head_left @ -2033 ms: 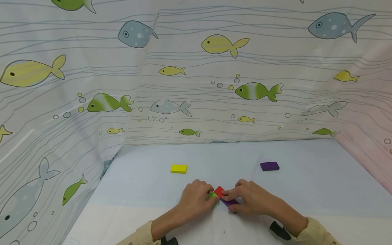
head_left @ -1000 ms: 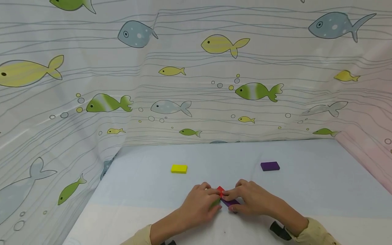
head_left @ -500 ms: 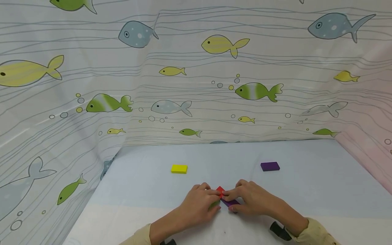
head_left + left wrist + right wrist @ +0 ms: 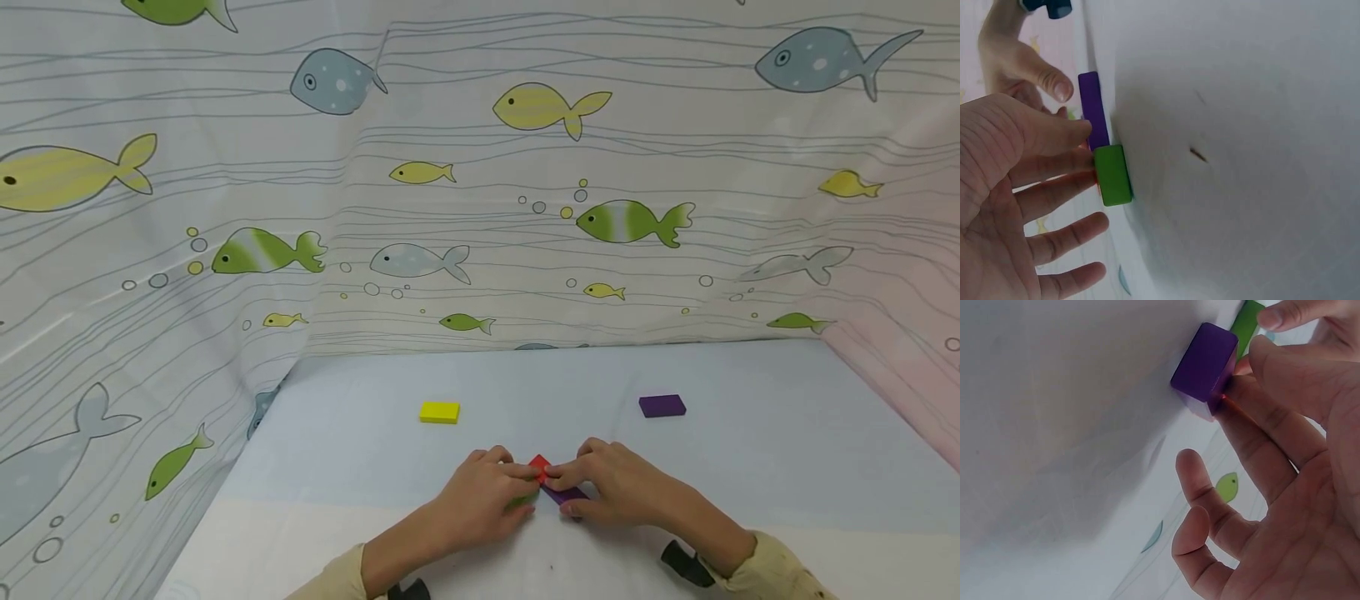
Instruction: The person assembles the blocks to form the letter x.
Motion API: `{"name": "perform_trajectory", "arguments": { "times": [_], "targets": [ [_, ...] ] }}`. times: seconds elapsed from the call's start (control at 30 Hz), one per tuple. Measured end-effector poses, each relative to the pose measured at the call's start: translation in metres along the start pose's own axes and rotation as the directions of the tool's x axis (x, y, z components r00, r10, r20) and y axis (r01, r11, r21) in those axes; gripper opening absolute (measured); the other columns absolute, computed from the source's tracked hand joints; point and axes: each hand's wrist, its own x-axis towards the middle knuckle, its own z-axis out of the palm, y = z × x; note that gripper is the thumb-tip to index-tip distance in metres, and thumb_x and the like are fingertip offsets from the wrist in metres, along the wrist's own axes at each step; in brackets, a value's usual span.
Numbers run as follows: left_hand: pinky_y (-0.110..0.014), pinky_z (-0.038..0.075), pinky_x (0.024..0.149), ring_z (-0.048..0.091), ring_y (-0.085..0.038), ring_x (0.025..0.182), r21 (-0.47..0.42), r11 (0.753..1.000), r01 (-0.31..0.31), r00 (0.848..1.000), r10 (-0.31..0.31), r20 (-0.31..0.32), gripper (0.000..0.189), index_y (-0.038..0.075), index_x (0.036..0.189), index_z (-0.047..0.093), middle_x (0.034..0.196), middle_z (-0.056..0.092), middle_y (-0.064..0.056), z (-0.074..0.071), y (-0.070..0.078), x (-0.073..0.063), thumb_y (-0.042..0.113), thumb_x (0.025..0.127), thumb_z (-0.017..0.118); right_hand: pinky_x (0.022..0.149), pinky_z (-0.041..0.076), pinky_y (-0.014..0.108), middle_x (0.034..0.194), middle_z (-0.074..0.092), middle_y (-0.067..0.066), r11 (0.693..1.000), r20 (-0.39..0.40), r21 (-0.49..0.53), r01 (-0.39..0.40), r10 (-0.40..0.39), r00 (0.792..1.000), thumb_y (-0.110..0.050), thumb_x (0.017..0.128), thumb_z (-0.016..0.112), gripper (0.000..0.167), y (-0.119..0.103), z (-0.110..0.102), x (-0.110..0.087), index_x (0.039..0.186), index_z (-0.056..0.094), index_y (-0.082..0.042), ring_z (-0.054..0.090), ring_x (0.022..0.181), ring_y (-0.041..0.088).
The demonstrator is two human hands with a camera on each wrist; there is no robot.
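Three small blocks meet at their ends on the table: a red block (image 4: 539,462) at the far point, a green block (image 4: 1114,176) on the left and a purple block (image 4: 1205,362) on the right. My left hand (image 4: 480,502) holds the green block between thumb and fingers, its index fingertip against the red one. Thumb and index finger of my right hand (image 4: 626,485) lie about the purple block, and that index fingertip touches the red block. Fingers cover much of the red and green blocks in the head view.
Farther back on the pale table (image 4: 360,467) lie a yellow block (image 4: 439,412) at left and a second purple block (image 4: 662,406) at right. A fish-patterned curtain (image 4: 480,208) stands behind the table and along its sides.
The left index finger has stretched out to the red block, covering more of the green one, and the red block has shifted slightly right. My right hand stays in place.
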Motion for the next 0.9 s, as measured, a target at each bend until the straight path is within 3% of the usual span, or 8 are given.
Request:
{"name": "perform_trajectory", "arguments": {
  "times": [0.37, 0.6, 0.9],
  "targets": [
    [-0.039, 0.048, 0.088, 0.054, -0.013, 0.106, 0.005, 0.997, -0.071, 0.997, 0.071, -0.004, 0.034, 0.020, 0.123, 0.071, 0.130, 0.063, 0.008, -0.002, -0.008, -0.003, 0.033, 0.091, 0.070, 0.068, 0.040, 0.026, 0.127, 0.062, -0.016, 1.000, 0.013, 0.000, -0.007, 0.007, 1.000, -0.038, 0.086, 0.075, 0.037, -0.001, -0.001, 0.001, 0.121, 0.073, -0.028, 0.050, 0.096, 0.011],
    [-0.040, 0.048, 0.090, 0.054, -0.014, 0.111, -0.029, 0.997, -0.074, 0.997, 0.074, 0.006, 0.030, 0.023, 0.122, 0.072, 0.129, 0.063, 0.011, -0.002, -0.011, -0.004, 0.032, 0.093, 0.068, 0.065, 0.039, 0.024, 0.127, 0.063, -0.016, 1.000, 0.006, 0.008, -0.004, 0.004, 1.000, -0.036, 0.087, 0.075, 0.036, 0.000, 0.001, 0.001, 0.122, 0.073, -0.028, 0.049, 0.092, 0.009],
    [-0.041, 0.048, 0.091, 0.055, -0.017, 0.113, 0.008, 0.996, -0.087, 0.996, 0.087, -0.004, 0.024, 0.027, 0.115, 0.075, 0.126, 0.065, 0.010, -0.006, -0.016, -0.005, 0.034, 0.093, 0.068, 0.068, 0.040, 0.026, 0.127, 0.063, -0.017, 1.000, 0.015, 0.003, -0.029, 0.029, 0.999, -0.036, 0.086, 0.075, 0.035, -0.001, -0.001, 0.001, 0.120, 0.073, -0.029, 0.049, 0.096, 0.010]
  ]
}}
